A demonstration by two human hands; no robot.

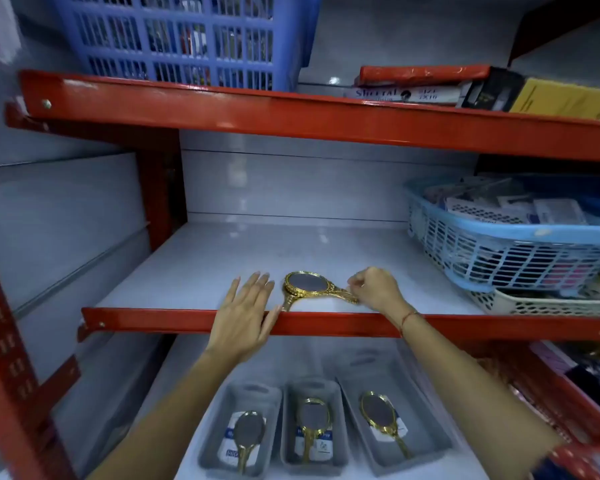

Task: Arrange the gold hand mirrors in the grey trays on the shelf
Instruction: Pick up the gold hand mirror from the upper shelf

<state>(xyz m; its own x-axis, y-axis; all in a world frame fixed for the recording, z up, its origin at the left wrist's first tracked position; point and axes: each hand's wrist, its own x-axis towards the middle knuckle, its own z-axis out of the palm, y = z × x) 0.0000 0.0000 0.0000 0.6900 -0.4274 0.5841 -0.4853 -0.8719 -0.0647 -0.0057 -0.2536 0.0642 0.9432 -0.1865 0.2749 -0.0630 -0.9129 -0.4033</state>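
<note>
Nearby, blue basket (510, 244) beside mirrors (307, 285).

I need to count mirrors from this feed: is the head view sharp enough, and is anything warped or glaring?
Head view: wide-angle bend bows the red shelf rail; edges smear. The three grey trays below look soft, yet one gold mirror each is countable. The mirrors on the shelf are sharper, seemingly stacked. Faint glare on the back wall.

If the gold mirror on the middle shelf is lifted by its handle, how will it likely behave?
The gold mirror looks rigid, so it should lift whole. Its glass face is probably fragile. Lying flat, it seems unlikely to roll. The right hand pinches its handle.
</note>
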